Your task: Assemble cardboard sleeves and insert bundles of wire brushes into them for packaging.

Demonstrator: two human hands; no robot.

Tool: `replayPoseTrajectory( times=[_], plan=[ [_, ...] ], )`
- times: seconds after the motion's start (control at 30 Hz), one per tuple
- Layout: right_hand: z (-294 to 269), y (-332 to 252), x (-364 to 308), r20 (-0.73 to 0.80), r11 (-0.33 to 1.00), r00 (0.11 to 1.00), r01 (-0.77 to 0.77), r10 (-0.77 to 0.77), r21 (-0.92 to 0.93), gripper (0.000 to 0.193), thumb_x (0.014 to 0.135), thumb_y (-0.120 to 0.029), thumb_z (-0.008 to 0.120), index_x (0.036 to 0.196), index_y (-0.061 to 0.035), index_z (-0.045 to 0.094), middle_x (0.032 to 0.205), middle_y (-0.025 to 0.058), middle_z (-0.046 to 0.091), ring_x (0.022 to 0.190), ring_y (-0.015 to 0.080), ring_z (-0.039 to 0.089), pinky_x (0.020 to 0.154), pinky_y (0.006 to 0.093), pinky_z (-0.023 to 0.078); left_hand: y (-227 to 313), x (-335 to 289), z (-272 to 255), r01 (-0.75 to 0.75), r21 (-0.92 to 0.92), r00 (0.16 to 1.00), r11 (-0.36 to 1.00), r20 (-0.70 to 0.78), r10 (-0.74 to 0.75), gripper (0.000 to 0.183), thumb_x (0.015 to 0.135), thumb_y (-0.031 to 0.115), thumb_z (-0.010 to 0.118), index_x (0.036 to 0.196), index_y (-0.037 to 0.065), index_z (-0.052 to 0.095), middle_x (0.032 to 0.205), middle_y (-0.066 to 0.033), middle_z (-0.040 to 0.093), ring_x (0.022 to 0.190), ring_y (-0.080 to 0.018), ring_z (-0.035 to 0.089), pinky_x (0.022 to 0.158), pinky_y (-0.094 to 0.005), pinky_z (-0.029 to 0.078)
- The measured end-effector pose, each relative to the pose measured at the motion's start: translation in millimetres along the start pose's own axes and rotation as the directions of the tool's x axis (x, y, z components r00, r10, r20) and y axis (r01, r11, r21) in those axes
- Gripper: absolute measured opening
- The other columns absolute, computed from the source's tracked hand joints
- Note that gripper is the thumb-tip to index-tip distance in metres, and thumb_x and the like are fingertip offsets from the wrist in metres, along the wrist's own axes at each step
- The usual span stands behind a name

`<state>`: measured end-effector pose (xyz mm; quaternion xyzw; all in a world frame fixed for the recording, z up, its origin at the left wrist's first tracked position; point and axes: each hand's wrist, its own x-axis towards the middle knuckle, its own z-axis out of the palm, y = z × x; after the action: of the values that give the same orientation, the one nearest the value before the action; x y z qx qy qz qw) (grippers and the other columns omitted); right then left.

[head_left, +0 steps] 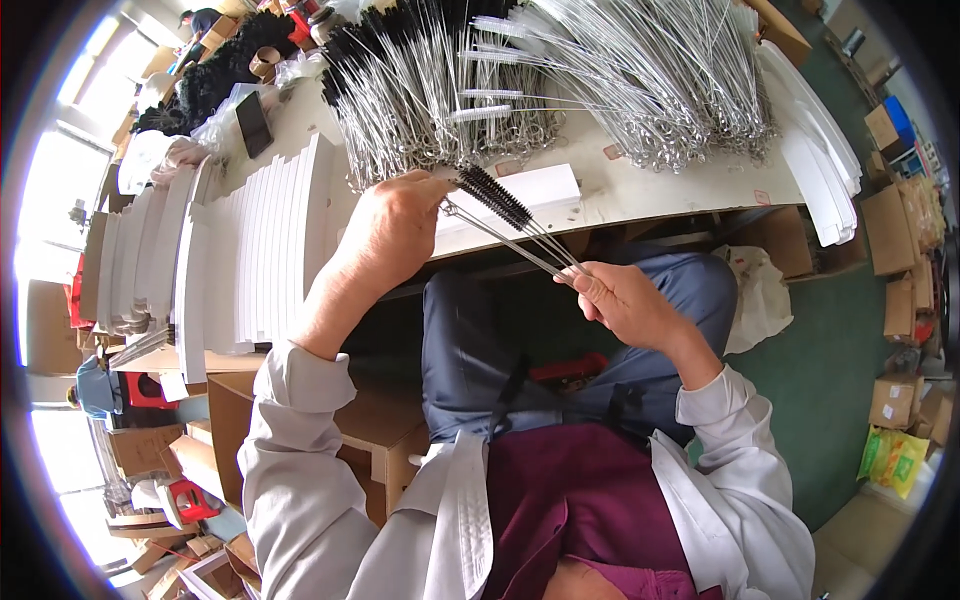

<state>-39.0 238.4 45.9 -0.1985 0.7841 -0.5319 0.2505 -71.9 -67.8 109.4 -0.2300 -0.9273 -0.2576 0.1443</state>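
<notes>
My right hand is closed around a few thin wire-handled brushes. Their black bristle heads point up and left, just over the table's front edge. A bare wire with a small looped end runs alongside them, from my right fingers towards the left ones. My left hand is bent over with its fingers pinched together at the far tips of these brushes; the fingertips are partly hidden. Behind it lies a big pile of black-bristled wire brushes, loops towards me. Beside that pile is another of white-bristled brushes.
A white narrow carton lies at the table's front edge. Rows of long white cartons stand at the left, and more lie stacked at the right. A dark phone rests at the back left. An open cardboard box is beside my legs.
</notes>
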Motion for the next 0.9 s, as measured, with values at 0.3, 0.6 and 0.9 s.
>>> replayPoseTrajectory(
  times=[0.3, 0.6, 0.9],
  plan=[
    [1.3, 12.5, -11.3, -0.007, 0.998, 1.000, -0.006, 0.006, 0.058, 0.046, 0.111, -0.040, 0.047, 0.126, -0.0008, 0.066, 0.070, 0.0010, 0.054, 0.064, 0.0095, 0.050, 0.061, 0.0284, 0.044, -8.8, -14.3, 12.6, 0.353, -0.774, 0.923, 0.526, 0.194, -0.333, 0.013, 0.094, -0.005, 0.065, 0.105, -0.004, 0.071, 0.079, -0.0085, 0.070, 0.063, -0.0114, 0.066, 0.057, -0.0246, 0.055],
    [1.1, 12.9, -13.6, 0.095, 0.981, 0.987, -0.138, 0.126, 0.134, 0.047, 0.111, -0.042, 0.048, 0.128, -0.0034, 0.067, 0.070, -0.0017, 0.056, 0.065, 0.0058, 0.051, 0.060, 0.0243, 0.044, 7.5, -17.9, 7.1, 0.487, -0.526, 0.871, 0.697, 0.343, -0.350, 0.021, 0.093, 0.000, 0.059, 0.102, 0.000, 0.079, 0.072, -0.0050, 0.068, 0.059, -0.0079, 0.063, 0.054, -0.0227, 0.053],
    [11.3, 26.2, -12.4, -0.027, 0.996, 1.000, 0.016, -0.014, 0.088, 0.040, 0.108, -0.034, 0.055, 0.130, -0.0029, 0.067, 0.072, 0.0013, 0.060, 0.063, 0.0076, 0.051, 0.060, 0.0267, 0.046, -1.8, -16.9, 9.1, 0.581, -0.610, 0.814, 0.539, 0.415, -0.407, 0.017, 0.093, 0.005, 0.065, 0.103, -0.003, 0.075, 0.074, -0.0069, 0.069, 0.060, -0.0120, 0.065, 0.056, -0.0250, 0.056]
  ],
)
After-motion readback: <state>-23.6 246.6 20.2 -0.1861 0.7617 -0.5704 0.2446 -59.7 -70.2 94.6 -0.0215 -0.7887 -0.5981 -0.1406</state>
